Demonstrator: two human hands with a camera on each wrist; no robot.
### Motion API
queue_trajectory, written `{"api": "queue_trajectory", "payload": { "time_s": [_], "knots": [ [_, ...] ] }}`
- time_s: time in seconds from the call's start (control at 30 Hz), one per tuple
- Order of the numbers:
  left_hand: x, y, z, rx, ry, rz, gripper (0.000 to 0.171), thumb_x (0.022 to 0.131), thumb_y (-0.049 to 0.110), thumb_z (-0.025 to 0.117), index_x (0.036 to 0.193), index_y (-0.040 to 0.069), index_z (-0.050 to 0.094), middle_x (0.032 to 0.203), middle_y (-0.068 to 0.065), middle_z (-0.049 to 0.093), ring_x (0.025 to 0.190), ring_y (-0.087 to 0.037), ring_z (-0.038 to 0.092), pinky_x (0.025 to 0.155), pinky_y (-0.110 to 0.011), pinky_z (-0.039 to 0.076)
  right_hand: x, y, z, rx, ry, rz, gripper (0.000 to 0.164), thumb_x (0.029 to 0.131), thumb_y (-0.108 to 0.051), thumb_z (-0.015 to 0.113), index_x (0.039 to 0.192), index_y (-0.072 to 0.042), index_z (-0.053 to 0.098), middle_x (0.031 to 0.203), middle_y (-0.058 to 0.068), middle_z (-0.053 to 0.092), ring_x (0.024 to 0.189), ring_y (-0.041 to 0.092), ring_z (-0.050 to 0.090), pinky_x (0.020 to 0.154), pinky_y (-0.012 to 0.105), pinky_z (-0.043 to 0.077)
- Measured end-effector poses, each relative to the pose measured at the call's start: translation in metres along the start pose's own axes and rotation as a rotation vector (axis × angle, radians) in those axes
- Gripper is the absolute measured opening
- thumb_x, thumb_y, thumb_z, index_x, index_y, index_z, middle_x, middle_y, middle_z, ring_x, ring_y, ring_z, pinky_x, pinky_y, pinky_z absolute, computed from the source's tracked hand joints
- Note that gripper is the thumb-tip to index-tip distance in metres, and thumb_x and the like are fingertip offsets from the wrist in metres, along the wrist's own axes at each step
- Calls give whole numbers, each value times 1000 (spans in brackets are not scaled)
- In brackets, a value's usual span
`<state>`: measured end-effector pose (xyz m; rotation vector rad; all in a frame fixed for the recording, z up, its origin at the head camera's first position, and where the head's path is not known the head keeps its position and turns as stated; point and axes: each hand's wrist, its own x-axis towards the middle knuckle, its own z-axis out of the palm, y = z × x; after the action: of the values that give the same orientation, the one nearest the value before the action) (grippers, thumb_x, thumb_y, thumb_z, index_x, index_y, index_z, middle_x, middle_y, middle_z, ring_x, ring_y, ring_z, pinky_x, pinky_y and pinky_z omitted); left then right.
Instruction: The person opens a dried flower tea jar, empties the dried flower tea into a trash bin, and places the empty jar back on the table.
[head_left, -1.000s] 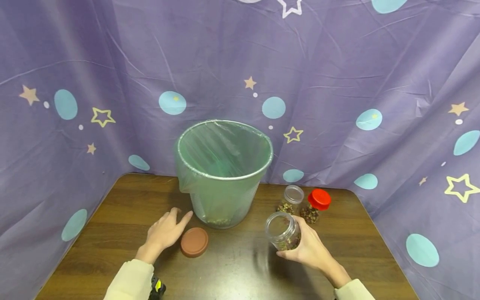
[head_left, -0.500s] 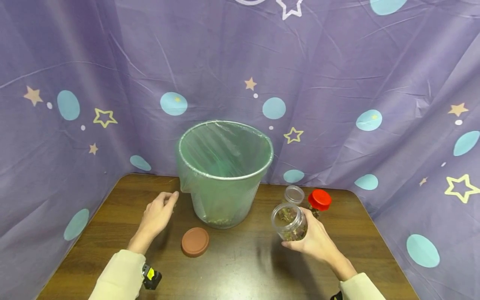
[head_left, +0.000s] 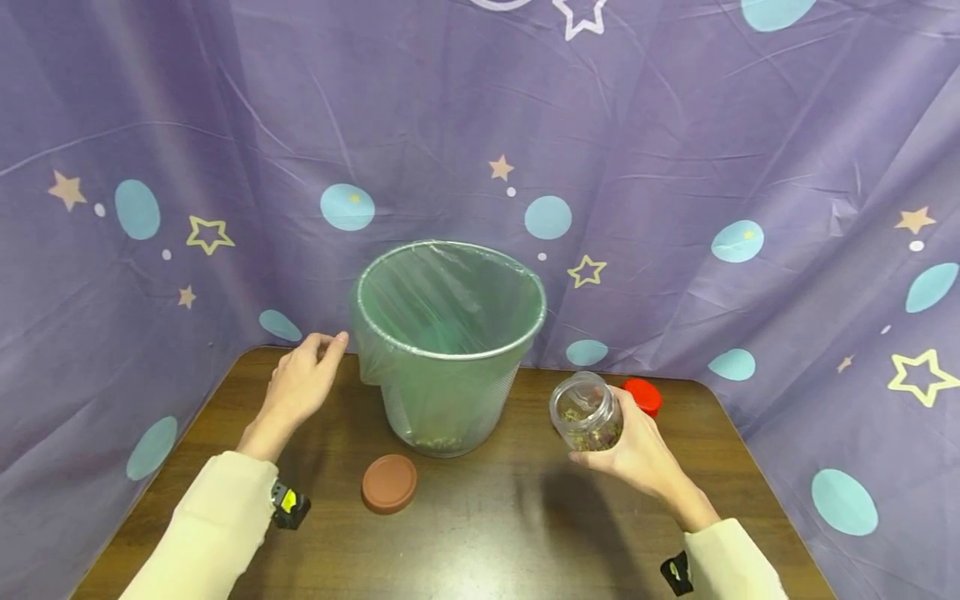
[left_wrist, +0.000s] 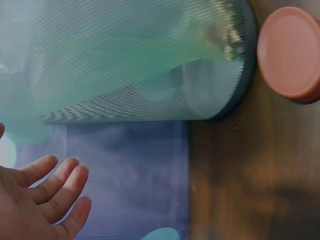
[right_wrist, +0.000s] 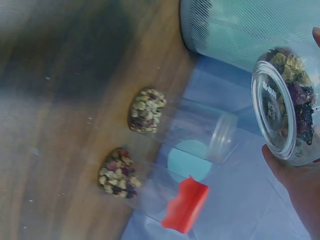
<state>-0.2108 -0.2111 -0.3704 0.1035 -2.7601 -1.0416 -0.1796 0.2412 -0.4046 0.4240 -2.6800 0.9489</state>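
Observation:
My right hand (head_left: pixel 637 450) grips a clear open-topped jar (head_left: pixel 587 412) above the table, its mouth tilted toward the bin. Dried flower bits lie in the lower part of that jar, seen through its base in the right wrist view. My left hand (head_left: pixel 300 375) is raised beside the bin's left side, fingers loosely bent and holding nothing. A mesh waste bin (head_left: pixel 450 408) lined with a green bag (head_left: pixel 420 308) stands between the hands, with some pale bits at its bottom. On the table in front of it lies a brown round lid (head_left: pixel 389 483).
Two more clear jars stand at the right, mostly hidden in the head view. The right wrist view shows one jar (right_wrist: pixel 200 130) without a lid and one with a red lid (right_wrist: pixel 185 204), both holding dried flowers. A patterned purple curtain (head_left: pixel 645 208) surrounds the wooden table (head_left: pixel 465 533).
My right hand has lifted the jar up and to the right, over the standing jars. My left hand has risen away from the brown lid, up and to the left.

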Motion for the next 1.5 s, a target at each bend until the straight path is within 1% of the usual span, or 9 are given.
{"api": "queue_trajectory", "payload": {
  "time_s": [0.3,0.5,0.63,0.87,0.97,1.17,1.23,1.33,1.5],
  "knots": [
    [13,20,-22,17,20,43,74,100,63,25,134,4,54,130,-25,60,121,-51,53,93,-64,42,19,-6,-11,-17,19,-28,97,55,-30,95,134,-3,46,119,17,65,104,33,66,87,48,54],
    [19,32,-32,32,35,69,76,100,64,25,134,3,54,134,-24,59,125,-49,51,100,-63,40,29,-9,-17,-23,14,-17,96,56,-30,94,134,-4,46,119,17,66,104,33,66,88,48,53],
    [23,43,-34,56,17,41,80,98,68,24,136,4,53,135,-24,59,125,-49,51,99,-63,41,37,-12,-22,-25,7,-25,96,57,-31,94,136,-3,45,120,18,64,106,35,65,89,50,53],
    [36,64,-36,121,58,-7,77,97,66,27,134,5,56,136,-26,57,120,-55,53,91,-64,44,56,-22,-32,-19,16,-25,97,58,-31,94,137,-4,44,122,19,64,110,37,64,93,51,51],
    [41,71,-39,133,39,-34,79,95,68,27,138,6,53,141,-26,53,122,-56,49,92,-65,43,61,-28,-34,-24,9,-18,98,59,-33,94,138,-5,43,123,19,63,111,36,63,94,52,50],
    [46,82,-42,139,-35,-77,92,91,76,25,147,6,42,149,-26,45,128,-56,44,97,-66,41,69,-36,-36,-31,6,-33,97,59,-31,93,138,-4,43,121,18,64,108,35,64,92,51,51],
    [46,86,-39,130,-58,-89,90,92,74,28,147,4,40,149,-26,44,129,-56,43,99,-66,40,71,-38,-38,-32,9,-37,97,59,-30,93,137,-4,43,121,18,64,108,35,65,92,51,52],
    [46,92,-34,140,-74,-97,79,95,64,33,144,2,42,146,-28,46,128,-56,44,98,-66,40,76,-41,-42,-42,13,-44,95,59,-30,93,137,-4,44,121,18,64,107,35,65,91,51,51],
    [48,97,-24,189,-36,-79,62,98,43,42,134,-7,44,134,-32,50,123,-54,48,96,-64,44,84,-47,-48,-46,-1,-53,94,60,-28,93,136,-3,43,122,18,63,108,36,64,92,51,51]
  ]
}}
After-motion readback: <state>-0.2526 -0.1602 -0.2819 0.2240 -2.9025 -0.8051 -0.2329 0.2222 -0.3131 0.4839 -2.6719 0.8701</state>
